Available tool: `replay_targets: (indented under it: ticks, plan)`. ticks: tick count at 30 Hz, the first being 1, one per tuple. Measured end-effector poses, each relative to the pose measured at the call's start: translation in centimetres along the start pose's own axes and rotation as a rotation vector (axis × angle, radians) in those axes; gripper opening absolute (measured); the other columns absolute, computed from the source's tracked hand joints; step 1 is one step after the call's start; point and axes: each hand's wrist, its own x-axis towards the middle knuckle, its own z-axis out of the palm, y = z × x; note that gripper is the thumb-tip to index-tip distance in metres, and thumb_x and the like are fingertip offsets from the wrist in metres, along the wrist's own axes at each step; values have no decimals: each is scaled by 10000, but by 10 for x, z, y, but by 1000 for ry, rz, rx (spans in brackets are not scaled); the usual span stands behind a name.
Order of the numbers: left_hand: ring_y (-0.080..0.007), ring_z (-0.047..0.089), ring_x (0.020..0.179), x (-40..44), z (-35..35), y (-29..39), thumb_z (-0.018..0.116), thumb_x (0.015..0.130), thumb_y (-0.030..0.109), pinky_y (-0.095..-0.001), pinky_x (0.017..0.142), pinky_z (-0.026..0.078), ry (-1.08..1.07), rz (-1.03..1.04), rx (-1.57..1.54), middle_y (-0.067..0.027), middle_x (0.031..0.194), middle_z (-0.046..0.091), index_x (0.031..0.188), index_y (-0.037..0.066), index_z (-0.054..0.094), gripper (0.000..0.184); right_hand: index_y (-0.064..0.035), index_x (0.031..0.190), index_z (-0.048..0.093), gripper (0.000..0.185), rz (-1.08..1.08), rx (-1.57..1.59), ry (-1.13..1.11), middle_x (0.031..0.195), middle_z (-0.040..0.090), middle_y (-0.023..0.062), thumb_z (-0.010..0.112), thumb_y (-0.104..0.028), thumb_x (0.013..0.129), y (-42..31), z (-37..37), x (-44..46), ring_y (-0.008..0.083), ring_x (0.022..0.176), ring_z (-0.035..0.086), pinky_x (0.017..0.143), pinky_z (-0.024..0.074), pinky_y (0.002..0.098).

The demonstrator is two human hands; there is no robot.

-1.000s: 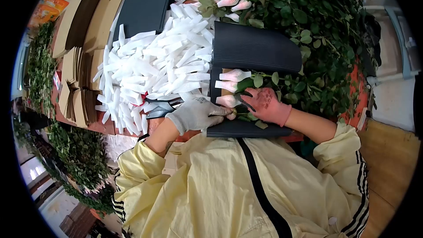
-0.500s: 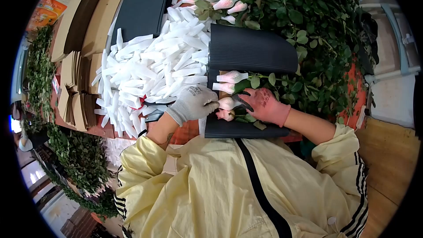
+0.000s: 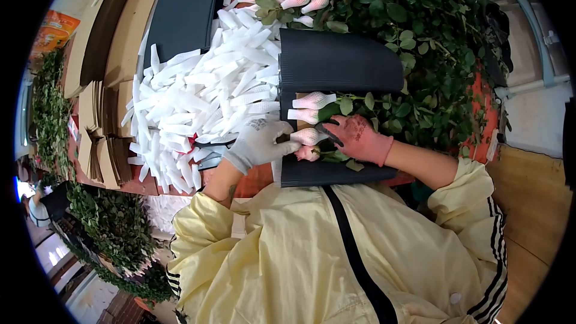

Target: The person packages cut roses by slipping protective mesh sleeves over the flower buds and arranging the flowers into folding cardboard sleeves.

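Note:
My left hand (image 3: 259, 142), in a pale grey glove, has its thumb and finger at the tip of a net-sleeved rose (image 3: 307, 137). My right hand (image 3: 359, 138), in a red glove with dark fingertips, lies at the stem end of that rose, its fingers bent around the stem. Just below is a bare pink rose (image 3: 308, 153) with no sleeve. Two more sleeved roses (image 3: 314, 101) lie above, over a piece of brown cardboard. All rest on a black corrugated sheet (image 3: 336, 174), whose upper part (image 3: 339, 60) is folded over.
White foam net sleeves (image 3: 204, 93) are heaped left of the sheet, with scissors (image 3: 211, 155) partly under them. Leafy rose stems (image 3: 438, 66) fill the right side. Cardboard pieces (image 3: 105, 159) and black sheets (image 3: 183, 9) stand at the left and back.
My left hand has moved from the bare rose up to the sleeved rose's tip, leaving the bare bloom uncovered to view. My right hand has stayed nearly in place.

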Motion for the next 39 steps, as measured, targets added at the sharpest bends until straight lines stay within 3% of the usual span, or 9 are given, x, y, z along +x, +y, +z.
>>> replay_targets:
  ticks: [4,9,17,20,25,28,34,36,39]
  plan:
    - [-250,555,705,6,3,-9,628,837,239,-352,617,430,-38,169,137,-78,679,566,764,75,643,181,-56,1212,507,512,19,-9,-20,1142,530,158,673,-208,752,-1,2,2,316,930,582,791,471,421]
    - [-261,535,574,6,5,-11,599,841,262,-369,530,410,-109,67,-244,-91,607,560,651,43,584,290,-32,1201,513,486,62,13,-30,1087,556,160,639,-175,754,-6,-6,4,305,933,598,769,483,407]
    - [-189,468,463,-28,-54,-27,648,789,183,-318,475,391,171,25,-238,-74,538,512,612,11,558,262,-30,1197,512,492,34,16,-24,1062,569,161,641,-173,744,-2,-7,4,302,885,615,729,499,396]
    - [-284,646,842,-48,-101,8,645,782,244,-359,755,493,29,-453,441,-152,904,666,1014,32,647,313,-36,1210,508,505,16,-32,-45,1079,560,156,643,-178,744,-1,-3,3,291,878,619,713,500,392]
    - [-267,652,807,-33,-71,33,615,769,56,-334,686,525,228,233,106,-102,973,668,1040,87,657,276,-50,1226,503,521,-8,-59,-60,1101,549,144,644,-192,745,-1,-5,2,281,868,624,691,501,389]
    - [-265,643,804,-8,-27,46,580,794,75,-338,686,516,194,327,66,-90,987,663,1053,112,652,271,-66,1229,502,517,40,-98,-170,1112,540,145,641,-194,748,-8,-18,5,276,871,625,685,500,384]
    - [-278,631,877,9,-11,32,594,812,116,-341,762,497,134,238,66,-121,963,658,1074,72,653,272,-110,1226,514,483,32,-33,-43,1140,533,135,628,-205,767,-1,-3,-1,290,901,619,719,490,414]
    - [-281,626,871,1,-21,41,625,797,157,-355,773,486,56,-87,31,-123,927,656,1061,74,658,279,-119,1226,514,478,106,-25,-49,1168,533,125,628,-222,774,-5,-2,1,297,933,609,764,476,432]
    - [-286,622,858,-4,-7,32,670,767,223,-361,771,478,42,-122,-11,-137,908,649,1029,64,662,306,-120,1221,515,473,150,-16,-125,1195,530,113,626,-250,780,-11,-20,4,297,958,601,792,466,435]
